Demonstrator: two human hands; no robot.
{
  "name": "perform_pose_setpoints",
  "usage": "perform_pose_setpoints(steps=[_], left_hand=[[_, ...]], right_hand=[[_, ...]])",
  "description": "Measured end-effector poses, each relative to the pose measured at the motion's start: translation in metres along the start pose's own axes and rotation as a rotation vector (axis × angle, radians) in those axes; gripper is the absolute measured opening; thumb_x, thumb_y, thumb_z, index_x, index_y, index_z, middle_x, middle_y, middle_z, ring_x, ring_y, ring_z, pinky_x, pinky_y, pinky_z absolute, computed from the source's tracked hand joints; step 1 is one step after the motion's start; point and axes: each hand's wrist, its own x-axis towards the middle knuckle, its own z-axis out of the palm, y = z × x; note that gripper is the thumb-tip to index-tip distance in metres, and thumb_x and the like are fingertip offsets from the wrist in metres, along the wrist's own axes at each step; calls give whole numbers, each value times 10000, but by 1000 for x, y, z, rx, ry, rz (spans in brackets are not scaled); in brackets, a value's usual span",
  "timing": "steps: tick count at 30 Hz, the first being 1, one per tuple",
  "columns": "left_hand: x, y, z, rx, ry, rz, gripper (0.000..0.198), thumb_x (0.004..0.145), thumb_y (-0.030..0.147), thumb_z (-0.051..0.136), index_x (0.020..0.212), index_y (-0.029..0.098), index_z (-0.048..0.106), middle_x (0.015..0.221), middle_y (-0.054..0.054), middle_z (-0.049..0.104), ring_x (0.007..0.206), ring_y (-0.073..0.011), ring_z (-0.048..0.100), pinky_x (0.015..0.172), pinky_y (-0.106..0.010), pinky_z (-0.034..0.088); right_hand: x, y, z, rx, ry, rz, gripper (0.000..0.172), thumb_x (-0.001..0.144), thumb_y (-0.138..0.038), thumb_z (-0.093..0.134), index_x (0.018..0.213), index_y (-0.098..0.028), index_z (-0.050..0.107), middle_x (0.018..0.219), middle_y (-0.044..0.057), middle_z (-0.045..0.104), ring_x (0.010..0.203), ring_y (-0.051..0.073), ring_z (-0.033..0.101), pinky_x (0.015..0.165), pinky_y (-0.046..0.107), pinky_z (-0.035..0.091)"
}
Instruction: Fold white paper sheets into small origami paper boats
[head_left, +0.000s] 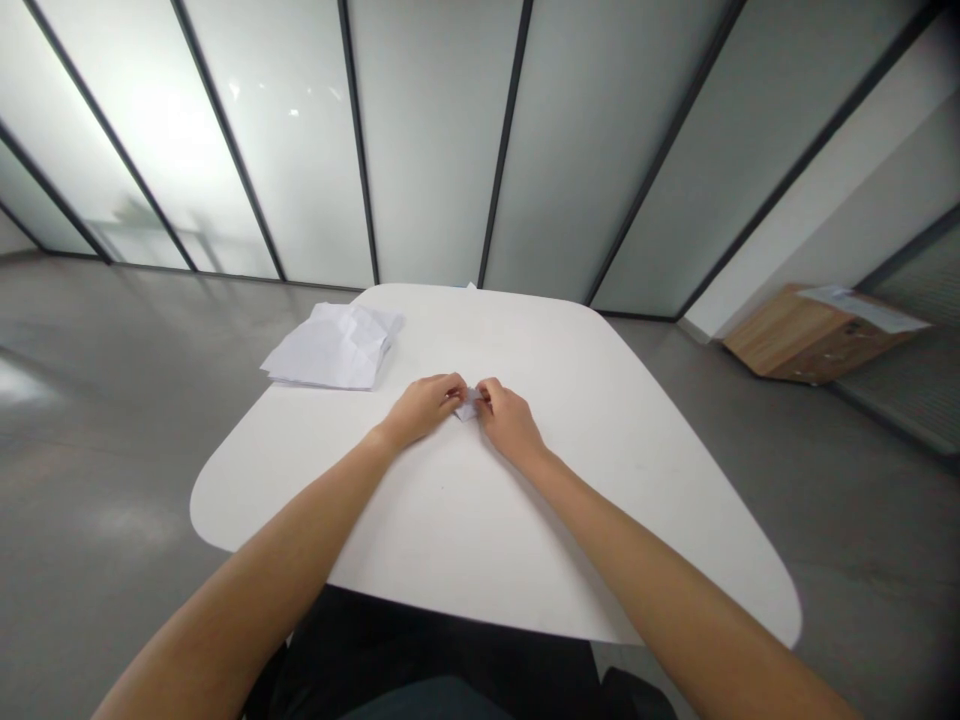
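Observation:
A small piece of folded white paper lies between my hands near the middle of the white table. On its left side, my left hand pinches the paper with curled fingers. My right hand grips the paper's right side, fingertips close to those of the left. Much of the paper is hidden behind the fingers, so its exact shape is hard to make out.
A stack of white paper sheets rests at the table's left edge, partly overhanging. A wooden cabinet with papers on top stands at the right. Frosted glass panels rise behind the table.

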Motion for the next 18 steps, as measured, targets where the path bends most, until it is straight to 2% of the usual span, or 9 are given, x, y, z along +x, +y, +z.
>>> perform_pose_setpoints(steps=[3, 6, 12, 15, 18], left_hand=[[2, 6, 2, -118, 37, 40, 191, 938, 273, 587, 1090, 221, 691, 1053, -44, 727, 969, -188, 660, 883, -295, 505], [9, 10, 8, -267, 55, 49, 251, 919, 264, 609, 1149, 215, 699, 1147, -55, 717, 1005, -179, 665, 898, -286, 530], [21, 8, 25, -486, 95, -156, 278, 820, 222, 703, 1094, 189, 667, 1060, -46, 727, 795, -128, 667, 767, -260, 544], [19, 5, 28, -669, 87, -254, 340, 830, 321, 735, 1113, 179, 609, 1014, -58, 720, 769, -119, 668, 719, -246, 530], [14, 8, 24, -865, 52, -256, 449, 893, 444, 688, 1229, 182, 547, 994, -68, 726, 848, -136, 688, 793, -274, 541]], right_hand=[[-2, 0, -3, 172, 98, 50, 222, 957, -190, 494, 1170, -239, 533, 1072, 72, 730, 962, 232, 688, 866, 340, 496], [-2, -1, -10, 308, 167, 109, 283, 930, -214, 517, 1212, -241, 502, 1015, 64, 730, 935, 233, 696, 868, 353, 514], [-2, 3, -15, 433, 157, 220, 368, 885, -254, 553, 1242, -242, 466, 960, 50, 714, 836, 218, 695, 792, 349, 532], [0, 9, -8, 533, 141, 283, 374, 862, -292, 576, 1218, -245, 471, 931, 30, 710, 748, 198, 682, 707, 327, 538], [4, 11, -1, 667, 155, 349, 363, 852, -359, 593, 1176, -249, 472, 936, 27, 711, 706, 181, 674, 655, 313, 558]])
